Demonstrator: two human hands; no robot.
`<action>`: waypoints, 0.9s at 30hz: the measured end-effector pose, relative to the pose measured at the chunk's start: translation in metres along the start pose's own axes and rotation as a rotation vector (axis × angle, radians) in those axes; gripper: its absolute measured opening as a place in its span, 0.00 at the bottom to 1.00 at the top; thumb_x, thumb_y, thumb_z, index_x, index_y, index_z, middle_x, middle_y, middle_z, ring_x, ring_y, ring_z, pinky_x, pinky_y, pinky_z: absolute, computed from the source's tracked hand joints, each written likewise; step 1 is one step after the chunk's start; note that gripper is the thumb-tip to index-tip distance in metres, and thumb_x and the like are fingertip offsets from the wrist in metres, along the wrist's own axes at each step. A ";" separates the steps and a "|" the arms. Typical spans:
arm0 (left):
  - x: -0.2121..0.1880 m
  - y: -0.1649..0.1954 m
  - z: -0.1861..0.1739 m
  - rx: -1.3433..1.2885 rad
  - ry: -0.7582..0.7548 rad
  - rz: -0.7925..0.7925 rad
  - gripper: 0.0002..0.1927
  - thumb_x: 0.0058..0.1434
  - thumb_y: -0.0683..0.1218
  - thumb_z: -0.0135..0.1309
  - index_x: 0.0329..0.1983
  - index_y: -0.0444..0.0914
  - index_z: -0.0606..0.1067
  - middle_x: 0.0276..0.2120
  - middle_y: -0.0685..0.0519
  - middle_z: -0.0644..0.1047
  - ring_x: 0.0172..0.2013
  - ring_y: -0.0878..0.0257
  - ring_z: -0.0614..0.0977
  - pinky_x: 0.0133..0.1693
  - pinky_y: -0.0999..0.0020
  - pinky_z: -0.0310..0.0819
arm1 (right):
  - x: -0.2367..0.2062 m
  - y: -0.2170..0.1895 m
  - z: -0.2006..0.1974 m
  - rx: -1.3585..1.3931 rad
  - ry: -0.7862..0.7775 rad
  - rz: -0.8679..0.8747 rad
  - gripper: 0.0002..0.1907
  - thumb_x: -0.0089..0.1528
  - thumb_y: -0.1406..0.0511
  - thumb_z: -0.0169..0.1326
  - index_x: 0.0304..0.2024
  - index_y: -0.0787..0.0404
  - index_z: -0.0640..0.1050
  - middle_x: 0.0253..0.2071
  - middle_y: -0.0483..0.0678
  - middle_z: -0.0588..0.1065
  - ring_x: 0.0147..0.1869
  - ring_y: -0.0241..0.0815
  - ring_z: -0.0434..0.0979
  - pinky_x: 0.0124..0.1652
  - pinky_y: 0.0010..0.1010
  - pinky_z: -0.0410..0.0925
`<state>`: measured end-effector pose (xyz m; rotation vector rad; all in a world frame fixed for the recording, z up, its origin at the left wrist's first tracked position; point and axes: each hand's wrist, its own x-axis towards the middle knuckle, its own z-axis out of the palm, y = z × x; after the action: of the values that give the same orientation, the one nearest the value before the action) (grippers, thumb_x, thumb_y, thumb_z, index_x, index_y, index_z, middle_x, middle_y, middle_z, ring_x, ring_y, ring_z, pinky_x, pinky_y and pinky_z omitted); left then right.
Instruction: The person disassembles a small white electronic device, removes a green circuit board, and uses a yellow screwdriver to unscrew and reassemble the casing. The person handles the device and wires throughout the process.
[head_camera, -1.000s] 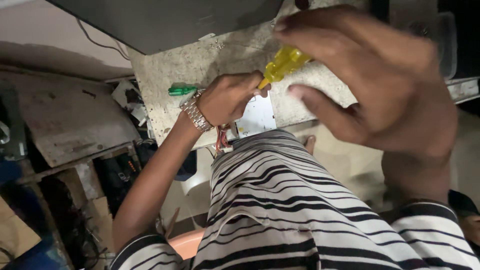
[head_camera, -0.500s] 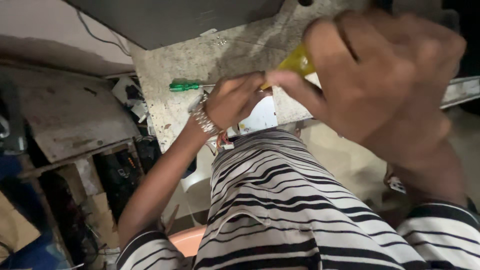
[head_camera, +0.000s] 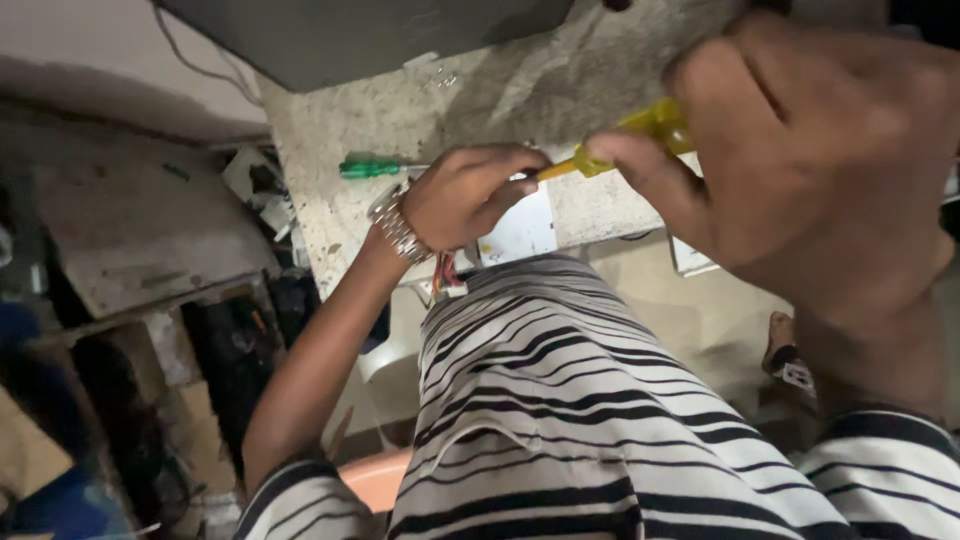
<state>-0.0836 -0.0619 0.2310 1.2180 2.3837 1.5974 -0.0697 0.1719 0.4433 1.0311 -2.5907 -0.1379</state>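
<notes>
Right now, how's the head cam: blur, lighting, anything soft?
Head view: right hand looms close and soft, hiding most of the yellow screwdriver; left hand and green screwdriver fairly sharp; worktop lit, floor clutter at left dim.

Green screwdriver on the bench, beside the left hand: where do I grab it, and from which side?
Grip the green screwdriver by its thick handle, coming down from above. It lies flat on the stone bench with the handle end clear. Its shaft runs toward the left hand, so that end is crowded. The right hand holds a yellow-handled tool.
</notes>
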 end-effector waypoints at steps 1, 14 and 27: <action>0.000 -0.004 0.000 0.007 0.026 0.009 0.12 0.70 0.39 0.56 0.55 0.35 0.73 0.45 0.43 0.82 0.42 0.51 0.86 0.44 0.61 0.82 | 0.001 0.001 0.001 0.071 0.021 0.002 0.22 0.64 0.49 0.64 0.36 0.61 0.79 0.30 0.49 0.72 0.29 0.46 0.73 0.31 0.37 0.65; -0.069 -0.029 0.038 0.259 -0.071 -0.542 0.53 0.44 0.58 0.73 0.67 0.30 0.61 0.58 0.32 0.71 0.58 0.40 0.73 0.59 0.51 0.65 | 0.008 0.024 0.023 0.737 -0.127 -0.268 0.22 0.60 0.67 0.59 0.53 0.71 0.69 0.48 0.63 0.79 0.51 0.53 0.82 0.45 0.35 0.77; -0.106 -0.064 0.077 0.162 0.052 -0.431 0.57 0.44 0.57 0.73 0.71 0.30 0.57 0.65 0.35 0.66 0.65 0.39 0.68 0.66 0.53 0.63 | 0.000 -0.009 0.038 0.469 0.025 0.067 0.26 0.59 0.61 0.67 0.47 0.72 0.70 0.37 0.56 0.80 0.33 0.47 0.82 0.29 0.30 0.70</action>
<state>-0.0152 -0.0777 0.1031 0.6162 2.6153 1.3381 -0.0773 0.1634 0.4058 1.0773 -2.6922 0.5186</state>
